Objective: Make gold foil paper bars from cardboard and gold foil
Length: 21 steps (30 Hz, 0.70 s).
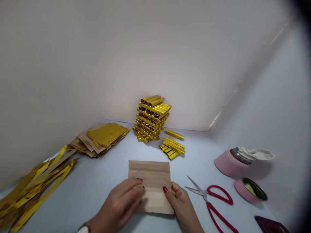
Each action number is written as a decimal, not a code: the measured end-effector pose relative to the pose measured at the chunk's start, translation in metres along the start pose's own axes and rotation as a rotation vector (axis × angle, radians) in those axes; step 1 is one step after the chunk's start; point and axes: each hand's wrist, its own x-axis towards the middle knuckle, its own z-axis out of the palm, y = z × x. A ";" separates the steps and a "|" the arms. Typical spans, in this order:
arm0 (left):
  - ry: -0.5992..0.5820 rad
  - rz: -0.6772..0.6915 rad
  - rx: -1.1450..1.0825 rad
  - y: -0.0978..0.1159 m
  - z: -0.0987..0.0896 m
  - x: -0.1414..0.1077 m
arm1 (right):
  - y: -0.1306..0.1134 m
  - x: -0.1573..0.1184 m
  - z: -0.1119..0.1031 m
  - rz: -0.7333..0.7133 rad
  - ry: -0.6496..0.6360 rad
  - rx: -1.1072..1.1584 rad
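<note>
Right now on the white surface (97, 197), a creased kraft-paper sheet (155, 173) sits gripped by both hands: left hand (119, 204) curled over its middle, right hand (179, 200) pinching its edge; off right, a pink cup (250, 191) (something yellow-green inside).

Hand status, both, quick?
Left hand: closed, holding the kraft paper sheet by its left side.
Right hand: closed, pinching the right edge of the kraft paper sheet.

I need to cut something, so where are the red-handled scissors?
In the head view, the open red-handled steel scissors lie just right of the person's right hand, left of a pink round lid.
</note>
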 end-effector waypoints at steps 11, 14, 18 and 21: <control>-0.222 0.299 0.359 0.006 0.017 0.000 | 0.007 0.003 -0.013 -0.188 0.148 -0.442; -0.247 0.283 0.364 0.004 0.018 -0.004 | 0.005 -0.005 -0.020 -0.516 0.291 -0.865; -0.310 0.193 0.322 0.003 0.020 -0.008 | 0.010 -0.018 -0.014 -0.759 -0.073 -1.147; -0.344 0.154 0.323 0.002 0.021 -0.009 | 0.019 -0.020 -0.005 -0.801 -0.169 -1.293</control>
